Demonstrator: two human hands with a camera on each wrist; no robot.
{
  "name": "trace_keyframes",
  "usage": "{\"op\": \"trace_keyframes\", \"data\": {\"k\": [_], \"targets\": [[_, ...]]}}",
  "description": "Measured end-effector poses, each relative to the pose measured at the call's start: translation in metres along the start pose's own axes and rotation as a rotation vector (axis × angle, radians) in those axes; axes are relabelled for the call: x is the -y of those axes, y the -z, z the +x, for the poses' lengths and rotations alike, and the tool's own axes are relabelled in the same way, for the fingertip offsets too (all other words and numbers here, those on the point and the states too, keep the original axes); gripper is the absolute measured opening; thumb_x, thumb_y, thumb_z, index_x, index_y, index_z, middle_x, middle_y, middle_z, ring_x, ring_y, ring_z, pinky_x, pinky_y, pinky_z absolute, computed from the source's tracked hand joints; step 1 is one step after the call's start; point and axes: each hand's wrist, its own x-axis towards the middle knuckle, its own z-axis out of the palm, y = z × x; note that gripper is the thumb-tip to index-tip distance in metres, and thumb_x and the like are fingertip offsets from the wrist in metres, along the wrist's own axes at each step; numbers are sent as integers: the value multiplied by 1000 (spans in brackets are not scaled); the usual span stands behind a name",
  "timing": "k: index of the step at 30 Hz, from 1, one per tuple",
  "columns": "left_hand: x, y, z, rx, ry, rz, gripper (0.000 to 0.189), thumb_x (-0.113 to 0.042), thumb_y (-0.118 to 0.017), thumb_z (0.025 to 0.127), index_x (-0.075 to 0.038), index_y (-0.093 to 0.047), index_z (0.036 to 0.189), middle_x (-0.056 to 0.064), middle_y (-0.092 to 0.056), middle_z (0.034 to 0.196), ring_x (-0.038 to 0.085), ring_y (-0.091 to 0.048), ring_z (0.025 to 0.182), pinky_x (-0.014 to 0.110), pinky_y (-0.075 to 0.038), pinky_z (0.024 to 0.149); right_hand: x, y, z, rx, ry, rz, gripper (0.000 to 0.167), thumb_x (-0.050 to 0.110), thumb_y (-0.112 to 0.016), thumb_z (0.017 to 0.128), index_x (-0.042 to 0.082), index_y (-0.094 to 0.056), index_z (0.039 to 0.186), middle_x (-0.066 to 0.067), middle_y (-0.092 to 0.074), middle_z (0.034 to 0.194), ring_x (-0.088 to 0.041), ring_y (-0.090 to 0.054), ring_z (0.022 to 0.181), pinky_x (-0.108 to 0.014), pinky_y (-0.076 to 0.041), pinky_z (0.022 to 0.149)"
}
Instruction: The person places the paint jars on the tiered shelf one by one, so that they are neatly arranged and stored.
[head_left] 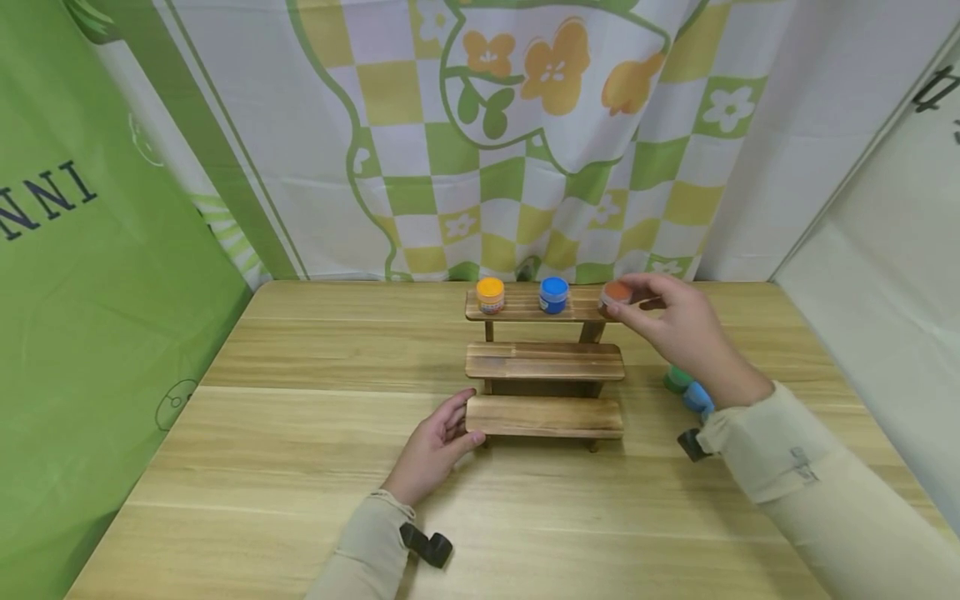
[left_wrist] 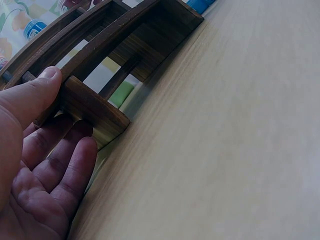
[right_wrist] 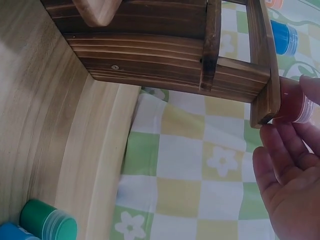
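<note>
A three-step wooden stand (head_left: 543, 362) stands on the table. My left hand (head_left: 433, 450) holds the left end of its lowest step, the thumb at the edge and the other fingers beneath, as the left wrist view shows. At the right end of the top step, my right hand (head_left: 686, 329) pinches a small reddish-orange jar (right_wrist: 291, 104) between thumb and fingers. The jar's base is at the step's surface. Along the same step sit a yellow-orange jar (head_left: 491, 296) on the left and a blue jar (head_left: 553, 296) near the middle.
Right of the stand, a green jar (head_left: 678, 379) and a lighter blue jar (head_left: 698, 400) are on the wooden table (head_left: 300, 467), partly under my right forearm. A checked, flowered curtain (head_left: 480, 183) hangs right behind the stand. Green cloth (head_left: 97, 333) borders the left side.
</note>
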Motion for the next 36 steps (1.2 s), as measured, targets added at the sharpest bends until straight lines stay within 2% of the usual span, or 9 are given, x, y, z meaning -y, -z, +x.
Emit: {"op": "trace_keyframes", "data": {"k": [4,12,20,28,31,36], "targets": [[-1,0,0,-2,3,0,72,-33,-73,93,-17,-39,155,16,-40,156,26,-42,141,42,-36,116,1,-2,3,4,-11,4,49,35,-68,97,2,-61,132,-15,-66,115,-35,-64,104,-50,-57,84],[-3,0,-1,-5,11,5,70,-30,-73,94,-17,-39,154,15,-40,156,25,-42,141,41,-36,116,3,-3,6,26,-49,-4,50,38,-68,97,4,-60,134,-15,-66,115,-34,-63,105,-50,-57,84],[-3,0,-1,-6,12,10,71,-30,-73,93,-16,-39,155,16,-39,156,26,-42,141,42,-37,116,1,-5,7,16,-40,11,51,34,-69,96,3,-59,135,-15,-67,115,-34,-64,104,-49,-58,85],[-2,0,-1,1,6,10,71,-31,-72,94,-16,-39,155,16,-38,157,26,-41,142,41,-36,116,-5,-2,0,-2,-29,49,52,34,-70,96,2,-58,136,-17,-64,126,-33,-62,108,-48,-55,89],[-2,0,-1,3,1,7,71,-30,-72,94,-15,-39,155,17,-38,156,27,-41,142,41,-36,116,-8,-2,-4,-13,-31,57,50,31,-71,96,1,-59,135,-17,-64,127,-32,-63,109,-37,-54,91],[-1,0,0,4,-10,5,71,-30,-71,94,-13,-39,154,18,-39,156,29,-42,141,42,-37,115,-16,-2,-17,-20,-45,82,53,32,-70,97,-2,-58,135,-19,-65,124,-33,-63,108,-9,-47,83]]}}
